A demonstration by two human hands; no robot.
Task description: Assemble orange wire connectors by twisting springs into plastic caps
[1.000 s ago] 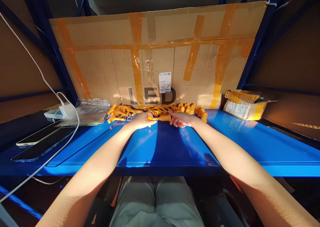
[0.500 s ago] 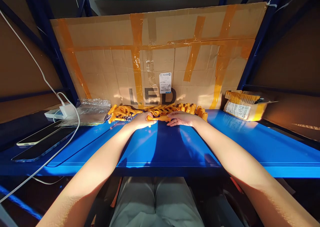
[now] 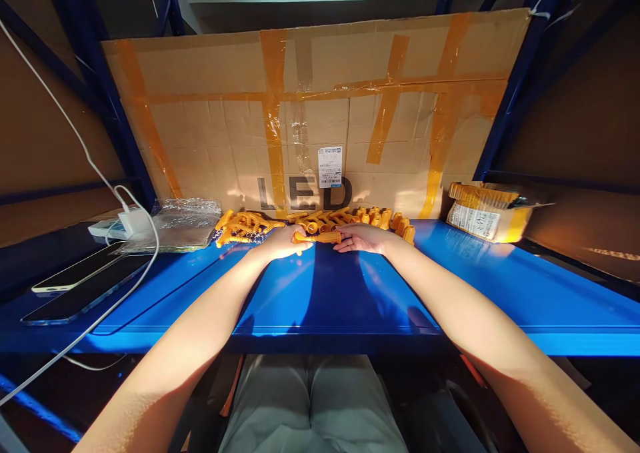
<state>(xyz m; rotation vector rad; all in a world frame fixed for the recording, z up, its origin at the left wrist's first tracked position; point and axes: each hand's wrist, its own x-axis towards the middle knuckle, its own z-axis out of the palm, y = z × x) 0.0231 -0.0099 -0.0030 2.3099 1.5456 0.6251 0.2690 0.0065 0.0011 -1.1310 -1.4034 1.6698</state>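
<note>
Far left on the blue shelf (image 3: pixel 350 293) there's two phones (image 3: pixel 75 286) w/ a white cable (image 3: pixel 65 116) running to a charger block (image 3: pixel 131 218), then a crinkly clear plastic bag (image 3: pixel 173 223), then a pile of orange stemmed parts (image 3: pixel 243 228). Left hand (image 3: pixel 283 241) is closed round the thin end of one orange piece (image 3: pixel 320 238), which lies sideways just above the shelf, btw both hands and right in front of the pile. Right hand (image 3: pixel 365 238) is at the fat end. A sec ago its fingers were curled under, now it's flattened out palm-down, fingertips on the piece, so imo the two halves are being pushed together and it's basically seated. Can't tell if the right is pinching or just touching tho. Past it, a row of orange caps (image 3: pixel 393 220). Writing: the cardboard sheet (image 3: pixel 200 133) behind says "LED" in big dark letters, a white barcode sticker (image 3: pixel 330 166) above that is too small to read, and the small box (image 3: pixel 483 212) far right has a printed label, also unreadable.
</note>
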